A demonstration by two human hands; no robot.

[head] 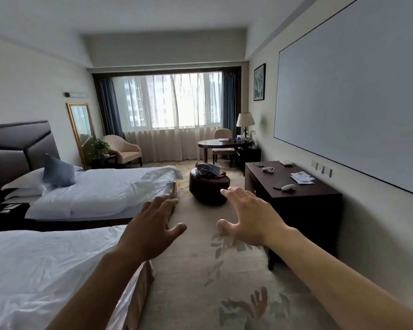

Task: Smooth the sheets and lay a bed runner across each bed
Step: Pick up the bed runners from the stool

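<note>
Both bare arms reach forward from the bottom of the frame. The left hand (153,227) hangs in the middle of the frame with its fingers spread and relaxed and its thumb pointing right, holding nothing; it sits above the foot corner of the near bed with rumpled white sheets (41,270), which fills the lower left. The right hand (248,217) hovers just right of centre, fingers splayed and slightly bent, also holding nothing, over the pale patterned carpet (200,277).

The far bed with wrinkled white sheets (105,189) lies at middle left, apart from the near one, with white pillows (25,182) and a blue square cushion (59,173) against the dark padded headboard (14,148). Beyond its foot, at the centre, stands a round dark brown ottoman (209,186) with a heap of crumpled cloth (208,169) on top; whether that is a bed runner I cannot tell.

At middle right a dark wooden desk (296,198) stands against the wall under a large grey wall panel (355,96), bearing papers (302,177) and small white devices (288,187). The curtained window (167,103) fills the upper centre.
</note>
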